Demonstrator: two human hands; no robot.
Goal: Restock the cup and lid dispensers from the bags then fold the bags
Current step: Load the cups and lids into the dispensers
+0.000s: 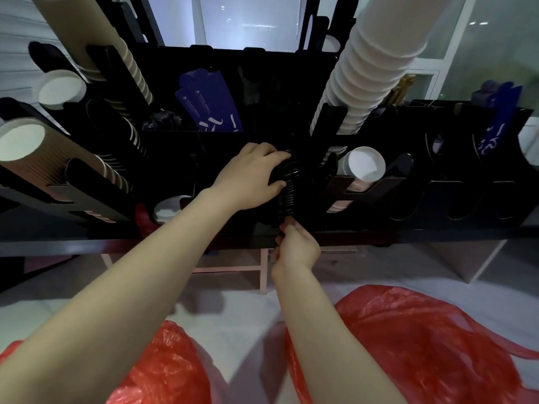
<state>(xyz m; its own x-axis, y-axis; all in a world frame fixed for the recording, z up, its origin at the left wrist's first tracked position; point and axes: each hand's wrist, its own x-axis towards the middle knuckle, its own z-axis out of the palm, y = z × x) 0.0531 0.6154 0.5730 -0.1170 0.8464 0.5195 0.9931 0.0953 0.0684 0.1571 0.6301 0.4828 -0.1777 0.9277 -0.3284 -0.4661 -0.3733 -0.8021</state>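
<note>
Left hand (pixel 250 177) curls over the top of a black lid stack (pixel 287 185) in the center dispenser (pixel 408 182) slot; right hand (pixel 297 244) pinches the stack's near end. Red bags (pixel 423 339) lie near.

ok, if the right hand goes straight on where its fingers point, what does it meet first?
The black lid stack: the right hand seems to pinch its lower end, though depth there is unclear.

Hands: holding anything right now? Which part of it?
Both hands hold the stack of black lids. The left hand wraps around its upper end and the right hand grips its lower end.
</note>
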